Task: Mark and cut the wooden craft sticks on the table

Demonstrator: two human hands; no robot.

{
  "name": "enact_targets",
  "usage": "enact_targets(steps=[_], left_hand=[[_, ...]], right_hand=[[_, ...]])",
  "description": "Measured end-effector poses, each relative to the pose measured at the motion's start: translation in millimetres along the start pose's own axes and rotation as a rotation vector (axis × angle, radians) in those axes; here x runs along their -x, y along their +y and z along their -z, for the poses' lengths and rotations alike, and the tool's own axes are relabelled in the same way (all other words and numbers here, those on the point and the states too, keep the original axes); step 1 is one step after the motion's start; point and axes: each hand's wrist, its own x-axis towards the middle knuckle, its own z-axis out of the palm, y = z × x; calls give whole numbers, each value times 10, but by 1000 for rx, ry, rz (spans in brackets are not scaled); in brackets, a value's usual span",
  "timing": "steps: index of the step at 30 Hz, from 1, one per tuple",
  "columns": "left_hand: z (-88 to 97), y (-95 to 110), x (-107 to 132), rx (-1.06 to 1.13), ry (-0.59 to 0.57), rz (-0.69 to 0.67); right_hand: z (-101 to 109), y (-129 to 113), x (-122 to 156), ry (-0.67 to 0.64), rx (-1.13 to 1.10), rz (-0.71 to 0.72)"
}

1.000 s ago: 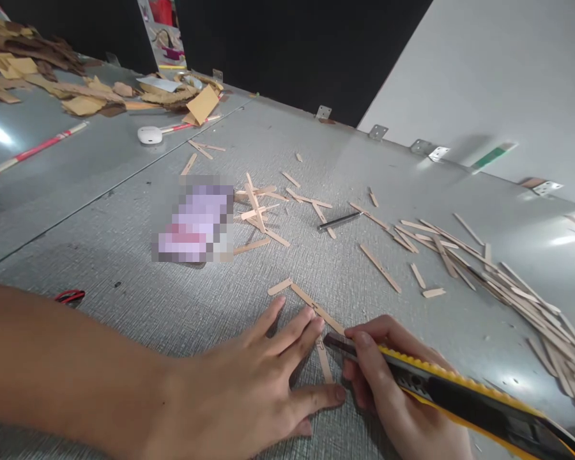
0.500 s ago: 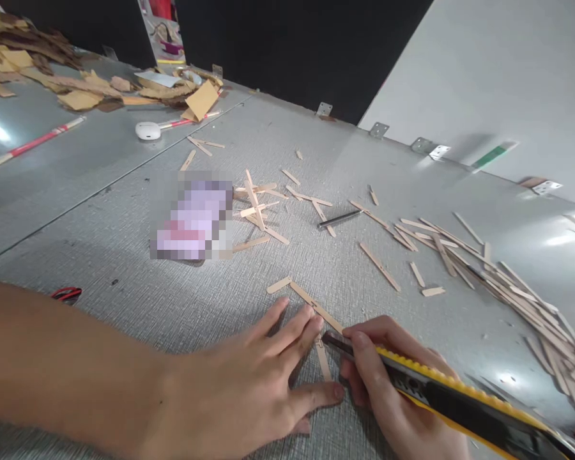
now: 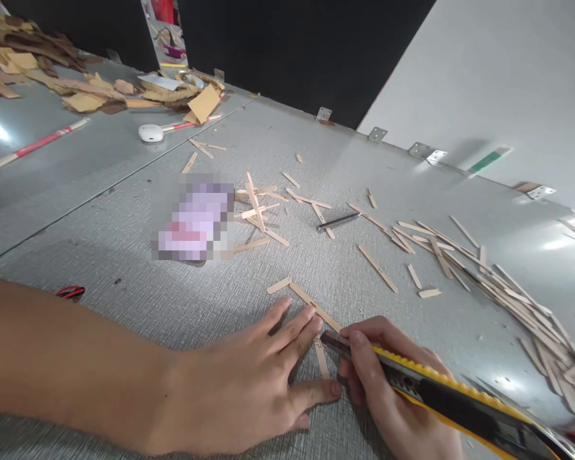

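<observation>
**A:** what's cut off or hard to read up close?

**B:** Plenty. The right hand (image 3: 388,390) is chopped by the bottom edge. It's wrapped tight round a yellow and black plastic utility knife (image 3: 450,399) whose back end runs out of the lower right corner (blurry there too). The blade tip is mostly behind the forefinger. So I can't tell if it's biting into the short pale wooden stick (image 3: 322,359) or just resting at its far end. The left hand (image 3: 249,390) lies flat, palm down, fingers splayed, gripping nothing. Its thumb tip sits at the stick's near end, with fingertips just beside the far end.

**A:** and room around it?

**B:** The stick's on the grey textured tabletop (image 3: 124,268), near the front. A longer pale wooden stick (image 3: 311,303) is touching or just off its far end. Left of the forearm there's bare table and a small red and black thing (image 3: 70,292) (can't make out what). Farther back are a pixelated purple patch (image 3: 196,220) and a black pen (image 3: 338,221). A heap of loose wooden sticks (image 3: 508,294) runs off the right edge. Way back, brown cardboard scraps (image 3: 76,96) sit by the table's far edge.
</observation>
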Motion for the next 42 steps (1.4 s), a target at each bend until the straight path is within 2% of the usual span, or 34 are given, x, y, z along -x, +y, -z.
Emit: enact_targets(steps=[8,14,23,30,38,42], left_hand=[[18,-27,-16,-48,-8,-23],[31,-30,-25,-60,9,-36],[21,-30,-22,-67,17,-43],[26,-30,-41,-84,42,-56],[2,-44,-49,-134,52,-107],[-3,-10,-49,-166,67,-113]], right_hand=[[-18,-16,-34,26,34,89],[-56,-114,7,74,-14,-41],[-73,-140,16,93,6,-47],[-95,-74,-11,119,71,174],[-99,-22,-18,65,123,170],[-118,-7,-23,53,93,73]])
